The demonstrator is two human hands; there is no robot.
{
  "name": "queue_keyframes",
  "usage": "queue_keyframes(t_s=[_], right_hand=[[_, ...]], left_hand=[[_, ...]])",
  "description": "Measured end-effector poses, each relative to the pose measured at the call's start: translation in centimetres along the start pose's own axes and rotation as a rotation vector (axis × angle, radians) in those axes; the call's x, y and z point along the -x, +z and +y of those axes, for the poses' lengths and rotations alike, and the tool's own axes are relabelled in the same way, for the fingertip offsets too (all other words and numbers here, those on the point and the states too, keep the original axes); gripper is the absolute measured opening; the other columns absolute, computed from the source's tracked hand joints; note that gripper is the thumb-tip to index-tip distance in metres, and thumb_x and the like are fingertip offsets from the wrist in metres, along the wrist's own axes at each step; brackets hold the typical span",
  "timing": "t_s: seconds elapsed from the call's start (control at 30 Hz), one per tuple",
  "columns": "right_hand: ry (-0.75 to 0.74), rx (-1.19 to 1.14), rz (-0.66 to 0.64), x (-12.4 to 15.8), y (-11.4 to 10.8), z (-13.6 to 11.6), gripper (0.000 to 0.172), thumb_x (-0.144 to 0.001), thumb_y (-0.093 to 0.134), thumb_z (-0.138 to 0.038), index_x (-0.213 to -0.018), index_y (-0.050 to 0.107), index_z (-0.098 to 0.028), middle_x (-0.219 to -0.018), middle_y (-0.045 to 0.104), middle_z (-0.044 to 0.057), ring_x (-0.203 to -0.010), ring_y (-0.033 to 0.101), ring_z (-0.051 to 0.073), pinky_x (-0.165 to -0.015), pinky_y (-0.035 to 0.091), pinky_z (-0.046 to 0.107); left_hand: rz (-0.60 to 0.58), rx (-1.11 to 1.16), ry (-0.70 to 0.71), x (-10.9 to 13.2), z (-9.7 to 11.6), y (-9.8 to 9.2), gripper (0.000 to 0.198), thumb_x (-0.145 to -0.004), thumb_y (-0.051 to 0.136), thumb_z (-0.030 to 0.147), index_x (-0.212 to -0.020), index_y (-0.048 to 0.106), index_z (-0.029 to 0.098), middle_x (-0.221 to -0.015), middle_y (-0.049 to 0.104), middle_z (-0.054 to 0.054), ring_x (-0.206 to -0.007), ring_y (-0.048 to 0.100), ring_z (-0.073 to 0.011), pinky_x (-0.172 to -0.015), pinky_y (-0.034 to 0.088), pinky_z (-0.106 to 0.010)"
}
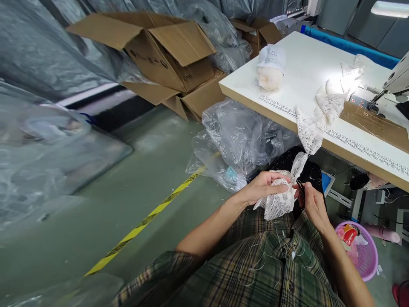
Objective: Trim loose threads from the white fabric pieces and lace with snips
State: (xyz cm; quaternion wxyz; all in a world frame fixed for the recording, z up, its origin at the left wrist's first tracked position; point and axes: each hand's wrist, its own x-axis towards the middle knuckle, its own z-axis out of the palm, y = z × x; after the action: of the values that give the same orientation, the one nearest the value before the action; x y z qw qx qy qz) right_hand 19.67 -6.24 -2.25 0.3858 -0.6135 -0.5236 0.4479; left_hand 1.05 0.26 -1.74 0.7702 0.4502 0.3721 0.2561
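Note:
My left hand [262, 187] is closed around a bunched piece of white lace fabric [279, 200] above my lap. Fingers of my right hand [313, 204] grip a small dark tool, apparently thread snips [300, 187], with its tip close to the lace. From the held piece, a lace strip [309, 132] runs up over the table edge and on toward the sewing machine [396, 79]. The snips' blades are too small to make out clearly.
On the white table [300, 64] with printed rulers lies a rolled white bundle [271, 68]. Below are clear plastic bags [236, 132] and a purple basket [372, 256] with scraps. Open cardboard boxes [169, 55] stand behind; yellow-black tape [153, 215] crosses the floor.

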Motion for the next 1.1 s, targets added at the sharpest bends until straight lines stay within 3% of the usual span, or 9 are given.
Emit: queue_keyframes(t_s=[0.2, 0.4, 0.57, 0.7, 0.93, 1.1], right_hand=[[-0.036, 0.089, -0.029, -1.0, 0.4, -0.2, 0.07, -0.09, 0.031, -0.075, -0.065, 0.063, -0.018, -0.056, 0.052, 0.0, -0.049, 0.042, 0.012, -0.049, 0.032, 0.027], [-0.094, 0.163, 0.033, -1.9, 0.7, -0.2, 0.064, -0.091, 0.033, -0.071, -0.069, 0.062, -0.019, -0.052, 0.046, -0.003, -0.049, 0.039, 0.012, -0.05, 0.03, 0.026], [-0.037, 0.157, 0.001, -0.5, 0.7, 0.2, 0.057, -0.094, 0.031, -0.065, -0.07, 0.057, -0.02, -0.054, 0.047, -0.003, -0.05, 0.04, 0.013, -0.049, 0.03, 0.025], [-0.087, 0.189, -0.006, -0.1, 1.0, -0.3, 0.05, -0.094, 0.032, -0.06, -0.065, 0.049, -0.022, -0.056, 0.047, -0.003, -0.052, 0.04, 0.013, -0.051, 0.029, 0.026], [-0.043, 0.155, 0.052, -0.5, 2.0, 0.4, 0.053, -0.092, 0.036, -0.065, -0.067, 0.053, -0.022, -0.055, 0.045, -0.003, -0.051, 0.037, 0.013, -0.051, 0.029, 0.026], [-0.026, -0.015, 0.183, -1.2, 0.8, 1.8, 0.057, -0.093, 0.033, -0.066, -0.085, 0.064, -0.019, -0.067, 0.054, 0.0, -0.06, 0.049, 0.015, -0.055, 0.039, 0.026]], left_hand=[[-0.022, -0.127, 0.07, -0.1, 0.0, -0.2, 0.038, -0.072, 0.082, 0.042, -0.094, 0.077, 0.012, -0.098, 0.076, -0.009, -0.095, 0.067, -0.0211, -0.084, 0.049, -0.029], [0.013, -0.168, 0.039, -0.1, 0.3, 0.2, 0.039, -0.072, 0.08, 0.045, -0.092, 0.076, 0.011, -0.085, 0.074, -0.007, -0.076, 0.063, -0.0158, -0.068, 0.045, -0.025], [0.004, -0.169, 0.052, -0.1, 0.7, 0.4, 0.039, -0.073, 0.078, 0.047, -0.087, 0.075, 0.011, -0.082, 0.071, -0.006, -0.074, 0.06, -0.0138, -0.068, 0.044, -0.023], [0.0, -0.169, 0.023, -0.2, 0.8, 0.6, 0.041, -0.071, 0.078, 0.048, -0.086, 0.073, 0.011, -0.077, 0.068, -0.004, -0.069, 0.057, -0.0123, -0.064, 0.043, -0.023], [0.033, -0.199, -0.017, -0.2, 0.9, 1.1, 0.04, -0.07, 0.077, 0.047, -0.081, 0.07, 0.009, -0.067, 0.06, 0.001, -0.06, 0.049, -0.0087, -0.055, 0.036, -0.02], [0.043, -0.242, -0.008, -0.5, 0.5, 0.8, 0.04, -0.072, 0.075, 0.047, -0.086, 0.072, 0.01, -0.075, 0.066, -0.003, -0.067, 0.056, -0.0121, -0.06, 0.041, -0.021]])
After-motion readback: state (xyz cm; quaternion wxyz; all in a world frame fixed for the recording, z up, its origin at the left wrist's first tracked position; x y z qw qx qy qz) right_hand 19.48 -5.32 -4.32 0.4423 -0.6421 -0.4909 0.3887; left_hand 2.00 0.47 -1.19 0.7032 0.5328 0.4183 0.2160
